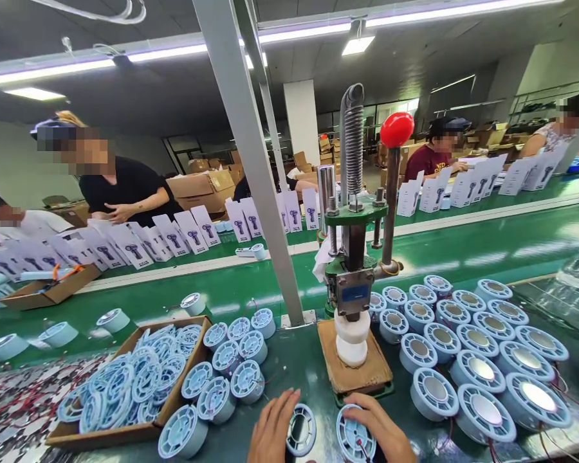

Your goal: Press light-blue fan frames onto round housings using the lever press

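My left hand (271,429) holds a flat pale blue grille ring (302,429) at the near edge of the green bench. Close beside it, my right hand (382,430) grips a round pale blue fan housing (354,440) with thin wires at its bottom. Both hands sit just in front of a small hand press (352,283), which has a red knob (396,129), a coiled spring and a white die on a wooden base (354,372).
A cardboard tray (125,432) of loose blue rings lies at left, with several housings (226,379) beside it. Many finished housings with shiny centres (477,360) cover the right. A slanted metal post (265,193) rises mid-bench. Across the conveyor, people handle white boxes (174,235).
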Action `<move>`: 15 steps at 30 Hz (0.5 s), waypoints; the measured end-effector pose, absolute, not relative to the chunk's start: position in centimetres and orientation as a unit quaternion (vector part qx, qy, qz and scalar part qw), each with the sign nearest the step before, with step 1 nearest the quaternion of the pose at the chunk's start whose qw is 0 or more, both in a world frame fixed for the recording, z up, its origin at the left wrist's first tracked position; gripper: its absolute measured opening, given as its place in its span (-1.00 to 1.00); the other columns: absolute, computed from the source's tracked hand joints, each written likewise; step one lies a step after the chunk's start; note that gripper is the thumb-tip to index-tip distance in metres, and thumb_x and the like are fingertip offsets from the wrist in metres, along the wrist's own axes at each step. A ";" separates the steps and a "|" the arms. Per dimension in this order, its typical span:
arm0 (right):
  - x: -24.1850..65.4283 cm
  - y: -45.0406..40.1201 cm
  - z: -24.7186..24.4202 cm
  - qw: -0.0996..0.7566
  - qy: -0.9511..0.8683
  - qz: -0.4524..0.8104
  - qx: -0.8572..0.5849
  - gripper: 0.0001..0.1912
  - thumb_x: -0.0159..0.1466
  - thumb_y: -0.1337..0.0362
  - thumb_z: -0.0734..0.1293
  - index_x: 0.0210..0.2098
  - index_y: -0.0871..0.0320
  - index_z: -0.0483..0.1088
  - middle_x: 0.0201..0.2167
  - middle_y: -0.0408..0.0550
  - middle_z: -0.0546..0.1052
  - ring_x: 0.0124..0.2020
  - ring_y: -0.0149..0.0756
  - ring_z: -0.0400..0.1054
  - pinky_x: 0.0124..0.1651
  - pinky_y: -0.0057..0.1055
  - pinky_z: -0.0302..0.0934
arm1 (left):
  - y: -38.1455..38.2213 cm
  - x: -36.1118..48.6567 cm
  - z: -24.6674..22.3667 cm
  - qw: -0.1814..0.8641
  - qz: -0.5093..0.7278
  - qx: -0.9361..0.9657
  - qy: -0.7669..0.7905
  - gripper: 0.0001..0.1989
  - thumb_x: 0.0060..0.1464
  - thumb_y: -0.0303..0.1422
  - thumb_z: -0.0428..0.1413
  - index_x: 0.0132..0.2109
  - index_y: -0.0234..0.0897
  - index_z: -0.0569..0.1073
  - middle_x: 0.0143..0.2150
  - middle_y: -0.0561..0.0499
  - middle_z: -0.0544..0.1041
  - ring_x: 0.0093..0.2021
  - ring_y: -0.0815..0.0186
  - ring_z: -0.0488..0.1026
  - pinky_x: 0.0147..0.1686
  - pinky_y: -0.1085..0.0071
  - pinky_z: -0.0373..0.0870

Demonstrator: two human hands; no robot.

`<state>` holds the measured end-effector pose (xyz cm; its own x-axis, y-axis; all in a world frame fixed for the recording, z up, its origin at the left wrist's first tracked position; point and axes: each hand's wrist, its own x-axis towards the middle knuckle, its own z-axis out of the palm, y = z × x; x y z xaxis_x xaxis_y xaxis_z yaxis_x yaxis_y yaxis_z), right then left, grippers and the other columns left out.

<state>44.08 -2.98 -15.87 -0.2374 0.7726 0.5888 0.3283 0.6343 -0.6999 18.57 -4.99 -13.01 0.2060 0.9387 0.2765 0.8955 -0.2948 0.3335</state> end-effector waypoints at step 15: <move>42.0 -4.1 -16.7 0.524 -0.723 0.152 -0.424 -0.43 0.15 0.27 0.36 0.15 0.12 0.27 0.01 0.03 0.51 0.00 -0.10 0.45 0.04 -0.32 0.37 | -5.0 23.2 -11.1 0.082 0.366 0.701 0.606 -0.44 0.10 -0.17 0.11 0.24 -0.14 0.30 0.13 -0.09 0.51 0.09 0.09 0.47 0.06 0.19 0.46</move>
<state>42.01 -4.10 -16.69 -0.0915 0.7723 0.6287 0.4538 0.5943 -0.6640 23.23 -5.02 -11.08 -0.0038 0.9100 0.4145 0.7903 -0.2513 0.5589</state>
